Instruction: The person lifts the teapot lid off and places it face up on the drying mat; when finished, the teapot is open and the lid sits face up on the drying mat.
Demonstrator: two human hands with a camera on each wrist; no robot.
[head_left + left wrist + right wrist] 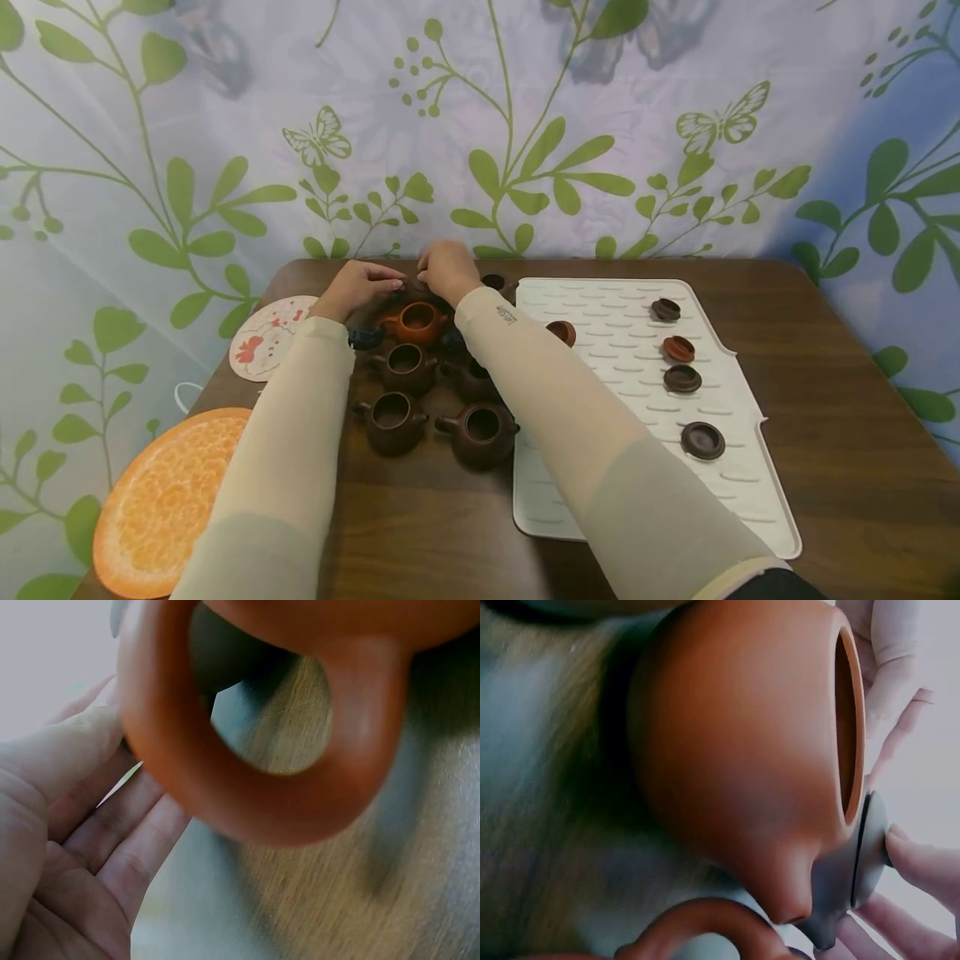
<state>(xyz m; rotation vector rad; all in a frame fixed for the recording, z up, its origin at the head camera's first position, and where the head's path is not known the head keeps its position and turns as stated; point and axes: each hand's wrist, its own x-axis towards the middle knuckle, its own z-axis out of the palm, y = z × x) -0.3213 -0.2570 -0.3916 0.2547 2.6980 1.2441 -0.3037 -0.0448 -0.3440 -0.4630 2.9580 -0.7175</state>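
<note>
At the back of the table, my left hand (360, 287) grips the side of a dark brown teapot (417, 289). Its fingertips are partly hidden behind an orange clay teapot's handle (277, 806) in the left wrist view. From the other side my right hand (448, 271) pinches a dark lid (871, 851), thumb against the knob, over that dark teapot's mouth. Just in front stands the lidless orange teapot (742, 727), its round mouth uncovered. Several dark lidless teapots, such as this one (480, 433), stand in rows nearer me.
Right of the teapots lies a white ridged mat (622, 392) bearing several lids, including a dark one (703, 440) and a reddish one (678, 348). An orange-slice placemat (176, 500) and a round pink-and-white mat (266, 337) lie along the left edge. Patterned cloth (525, 125) hangs behind.
</note>
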